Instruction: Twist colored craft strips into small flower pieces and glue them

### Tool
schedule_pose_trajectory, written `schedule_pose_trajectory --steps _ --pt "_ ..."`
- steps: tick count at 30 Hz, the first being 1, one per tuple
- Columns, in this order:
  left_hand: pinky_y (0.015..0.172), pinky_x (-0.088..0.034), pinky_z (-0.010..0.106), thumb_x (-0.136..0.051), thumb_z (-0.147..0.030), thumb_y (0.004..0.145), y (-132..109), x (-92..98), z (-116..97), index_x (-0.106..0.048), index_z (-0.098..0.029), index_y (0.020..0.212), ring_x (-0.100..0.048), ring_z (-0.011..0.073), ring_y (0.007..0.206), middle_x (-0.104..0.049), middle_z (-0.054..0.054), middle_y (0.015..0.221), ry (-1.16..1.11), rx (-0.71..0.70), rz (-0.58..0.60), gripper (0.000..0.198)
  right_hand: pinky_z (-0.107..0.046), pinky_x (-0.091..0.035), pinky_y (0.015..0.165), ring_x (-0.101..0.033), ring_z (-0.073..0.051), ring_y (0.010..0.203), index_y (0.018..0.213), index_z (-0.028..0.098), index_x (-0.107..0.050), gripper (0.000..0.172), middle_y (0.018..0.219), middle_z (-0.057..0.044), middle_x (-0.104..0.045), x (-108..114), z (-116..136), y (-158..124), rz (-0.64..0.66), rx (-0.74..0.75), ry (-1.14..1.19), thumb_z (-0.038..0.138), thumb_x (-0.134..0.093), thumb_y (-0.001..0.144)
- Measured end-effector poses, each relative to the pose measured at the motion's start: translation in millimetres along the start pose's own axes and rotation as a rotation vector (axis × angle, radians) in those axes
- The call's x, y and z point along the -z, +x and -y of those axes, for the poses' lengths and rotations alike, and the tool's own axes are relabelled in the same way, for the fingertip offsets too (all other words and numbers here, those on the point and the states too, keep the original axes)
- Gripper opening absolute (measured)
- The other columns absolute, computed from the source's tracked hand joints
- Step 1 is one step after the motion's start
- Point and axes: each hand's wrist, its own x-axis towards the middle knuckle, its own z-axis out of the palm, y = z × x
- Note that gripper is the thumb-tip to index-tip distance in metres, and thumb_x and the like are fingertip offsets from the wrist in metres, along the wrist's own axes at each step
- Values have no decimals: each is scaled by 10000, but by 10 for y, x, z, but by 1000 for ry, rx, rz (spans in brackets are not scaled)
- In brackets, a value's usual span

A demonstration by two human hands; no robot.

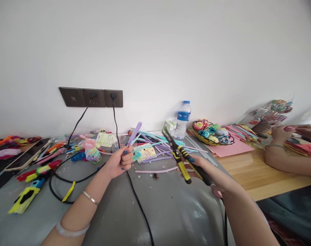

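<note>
Centrally, a bundle of purple fuzzy stems [135,133] stood up out of the left hand [120,159], its lower end enclosed by the curled fingers, which gripped it firmly. A turquoise fuzzy piece [137,156] sat just beside those fingers; could not tell whether they held it. The right hand [205,172] was wrapped about the yellow-and-black pliers [173,146], handles apart, nose angled up and away from its fingers toward the left. Between the two sets of fingers lay a pale pink stem [155,170], with a small brown item [155,176] just nearer the wearer. Beyond the left fingers, to their right: an illustrated card [146,153] amid loose purple and blue stems. Left of the left fingers: a pastel plush figure [92,150]. Beyond the right fingers: a water bottle [183,119] and, farther right, a yellow basket [209,140] of fabric-like flowers. Well right of the right fingers, another person's hands [280,133] were visible.
</note>
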Motion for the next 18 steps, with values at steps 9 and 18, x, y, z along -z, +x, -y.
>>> schedule_pose_trajectory --steps 9,18 --pt "392 -194 168 -588 -535 882 26 -34 97 -329 -212 671 -70 59 433 -154 -116 507 313 47 41 464 -511 -495 901 -624 -304 1002 1190 174 -581 668 1146 -159 -606 -264 186 -214 788 -163 864 611 -637 688" --pt "384 -174 176 -603 -582 853 9 -90 98 -337 -212 676 -83 58 418 -169 -122 491 302 94 91 488 -510 -515 855 -637 -294 929 1146 182 -598 541 968 -141 -643 -404 207 -242 792 -260 847 488 -658 703"
